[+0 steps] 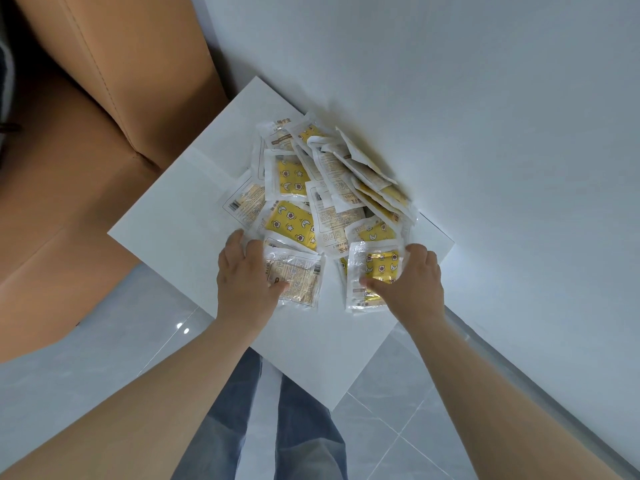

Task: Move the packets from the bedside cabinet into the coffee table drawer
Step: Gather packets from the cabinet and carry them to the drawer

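A heap of several yellow-and-white packets (322, 188) lies on the white top of the bedside cabinet (173, 209), piled against the wall. My left hand (242, 271) grips a pale packet (299, 282) at the heap's near left edge, thumb on top. My right hand (408, 278) grips a clear packet with a yellow star pattern (374, 268) at the near right edge, thumb over its lower part. The coffee table drawer is out of view.
A tan upholstered bed frame (86, 140) stands close on the left of the cabinet. A white wall (485, 116) runs behind and to the right. Below are grey glossy floor tiles (388, 427) and my jeans-clad legs (294, 427).
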`<state>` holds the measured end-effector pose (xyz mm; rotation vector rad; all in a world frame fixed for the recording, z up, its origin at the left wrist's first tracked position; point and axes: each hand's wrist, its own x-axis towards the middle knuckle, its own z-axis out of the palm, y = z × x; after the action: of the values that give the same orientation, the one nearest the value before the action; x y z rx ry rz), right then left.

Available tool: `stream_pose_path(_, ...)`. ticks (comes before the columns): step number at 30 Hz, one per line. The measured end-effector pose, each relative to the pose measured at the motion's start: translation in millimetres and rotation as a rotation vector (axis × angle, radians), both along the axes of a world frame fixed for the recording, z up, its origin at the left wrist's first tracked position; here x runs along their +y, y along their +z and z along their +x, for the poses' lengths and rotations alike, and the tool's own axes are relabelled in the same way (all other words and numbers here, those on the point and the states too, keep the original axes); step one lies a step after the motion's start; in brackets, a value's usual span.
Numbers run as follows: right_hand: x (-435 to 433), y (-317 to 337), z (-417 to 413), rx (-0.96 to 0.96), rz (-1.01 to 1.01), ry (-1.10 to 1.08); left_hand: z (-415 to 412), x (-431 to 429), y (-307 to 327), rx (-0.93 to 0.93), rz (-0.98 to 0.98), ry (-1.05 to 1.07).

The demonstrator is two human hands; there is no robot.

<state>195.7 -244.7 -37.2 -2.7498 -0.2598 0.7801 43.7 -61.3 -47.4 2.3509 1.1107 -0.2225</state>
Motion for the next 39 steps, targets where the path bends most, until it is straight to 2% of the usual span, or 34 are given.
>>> stream_pose_path(12, 9, 1, -11, 0.039, 0.074, -0.191, 8, 10, 4, -0.022, -0.125, 0.054)
stream_pose_path(19, 11, -1, -22, 0.132, 0.104, -0.275, 17, 23, 13, -0.075, -0.410, 0.242)
stream_pose_path(30, 12, 0, -37, 0.076, 0.124, -0.318, 19, 25, 15, -0.162, -0.472, 0.332)
stream_pose_path(39, 13, 13, -47, 0.094, 0.266, -0.504, 2, 26, 19, -0.046, -0.442, 0.317)
